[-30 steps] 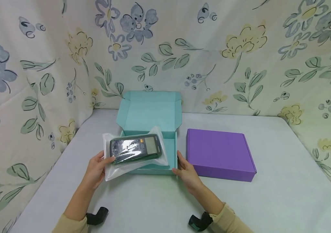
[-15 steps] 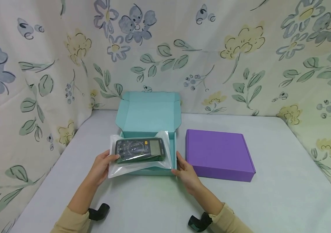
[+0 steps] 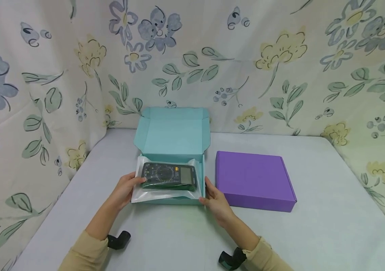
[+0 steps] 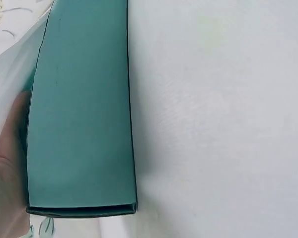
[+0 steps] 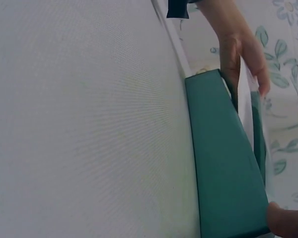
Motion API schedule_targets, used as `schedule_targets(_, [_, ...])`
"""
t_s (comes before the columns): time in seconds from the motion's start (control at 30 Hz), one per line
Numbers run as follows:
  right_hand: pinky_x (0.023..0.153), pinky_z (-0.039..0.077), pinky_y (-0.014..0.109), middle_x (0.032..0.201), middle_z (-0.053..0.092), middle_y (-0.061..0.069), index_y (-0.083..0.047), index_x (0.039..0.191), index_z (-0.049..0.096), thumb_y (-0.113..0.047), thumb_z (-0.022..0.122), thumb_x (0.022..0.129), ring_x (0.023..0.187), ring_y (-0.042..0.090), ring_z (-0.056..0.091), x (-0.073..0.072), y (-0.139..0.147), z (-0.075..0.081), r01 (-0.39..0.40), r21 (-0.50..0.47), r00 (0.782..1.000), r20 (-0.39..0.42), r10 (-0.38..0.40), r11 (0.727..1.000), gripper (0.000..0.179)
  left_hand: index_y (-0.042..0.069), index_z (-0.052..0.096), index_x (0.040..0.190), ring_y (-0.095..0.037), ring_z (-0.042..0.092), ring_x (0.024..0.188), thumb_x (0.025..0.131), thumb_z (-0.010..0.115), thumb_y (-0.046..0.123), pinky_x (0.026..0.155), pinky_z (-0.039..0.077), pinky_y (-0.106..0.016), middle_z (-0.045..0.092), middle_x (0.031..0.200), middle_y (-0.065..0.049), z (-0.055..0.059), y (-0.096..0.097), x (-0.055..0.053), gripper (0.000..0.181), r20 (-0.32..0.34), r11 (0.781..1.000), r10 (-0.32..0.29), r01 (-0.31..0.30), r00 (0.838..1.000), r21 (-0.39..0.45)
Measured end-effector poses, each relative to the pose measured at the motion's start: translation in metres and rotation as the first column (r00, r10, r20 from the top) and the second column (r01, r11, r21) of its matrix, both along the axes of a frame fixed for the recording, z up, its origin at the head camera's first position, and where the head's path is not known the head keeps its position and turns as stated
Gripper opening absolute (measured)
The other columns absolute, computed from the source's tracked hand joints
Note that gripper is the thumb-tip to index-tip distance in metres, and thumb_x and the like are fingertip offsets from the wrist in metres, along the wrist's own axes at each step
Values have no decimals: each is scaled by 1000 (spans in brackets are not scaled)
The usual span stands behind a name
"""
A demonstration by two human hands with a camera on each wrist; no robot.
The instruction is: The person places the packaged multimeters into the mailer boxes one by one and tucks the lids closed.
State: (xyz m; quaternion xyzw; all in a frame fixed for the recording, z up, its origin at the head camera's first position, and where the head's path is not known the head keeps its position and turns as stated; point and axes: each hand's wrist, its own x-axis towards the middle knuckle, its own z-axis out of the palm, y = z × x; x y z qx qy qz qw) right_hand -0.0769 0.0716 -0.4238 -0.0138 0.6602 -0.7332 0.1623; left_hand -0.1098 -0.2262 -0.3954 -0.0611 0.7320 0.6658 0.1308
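A dark digital multimeter [image 3: 168,176] with a grey screen lies inside a clear plastic bag [image 3: 163,195]. My left hand [image 3: 124,191] pinches the bag's left end, thumb on top, and holds it over the open teal box [image 3: 175,135]. The bag overlaps most of the box's inside, its left end at the box's left wall. My right hand [image 3: 217,203] grips the box's front right corner, thumb at the front edge, fingers along the right side. In the right wrist view, the left hand [image 5: 241,52] reaches past the box's front wall [image 5: 221,153], the bag slanting between thumb and fingers.
Just right of the teal box sits a closed purple box [image 3: 253,178] on the white-covered table [image 3: 331,218]. The teal lid stands raised at the back, near the floral curtain [image 3: 192,56]. Each wrist wears a black camera [image 3: 119,240].
My left hand has moved the bagged multimeter to the right and lowered it over the teal box, levelling it out. The right hand has stayed at the box corner.
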Motion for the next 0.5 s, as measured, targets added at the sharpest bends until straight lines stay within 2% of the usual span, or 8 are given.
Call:
schedule_targets(0.1, [113, 22, 48, 159, 5, 22, -1, 154, 11, 14, 51, 93, 144, 39, 10, 0, 0, -1, -2, 5, 1000, 2, 2, 1000, 74, -15, 27, 145, -29, 50, 121, 98, 50, 11, 93, 50, -30, 40, 142, -31, -1, 0, -5, 58, 4, 999, -21, 21, 1000, -26])
schedule_targets(0.2, [113, 22, 48, 159, 6, 22, -1, 154, 12, 13, 51, 92, 144, 39, 10, 1, 0, -1, 3, 9, 1000, 7, -3, 1000, 75, -15, 28, 145, -30, 48, 123, 97, 50, 11, 95, 48, -32, 40, 142, -31, 0, 1, -8, 58, 1, 999, -38, 38, 999, -34])
schedule_targets(0.5, [113, 23, 47, 159, 6, 22, -1, 154, 12, 14, 51, 93, 144, 38, 11, 0, 0, -1, 11, 9, 1000, 1, -11, 1000, 75, -18, 30, 142, -19, 57, 108, 96, 49, 9, 85, 53, -26, 45, 137, -32, 5, 3, -19, 56, 9, 997, -73, 73, 997, -34])
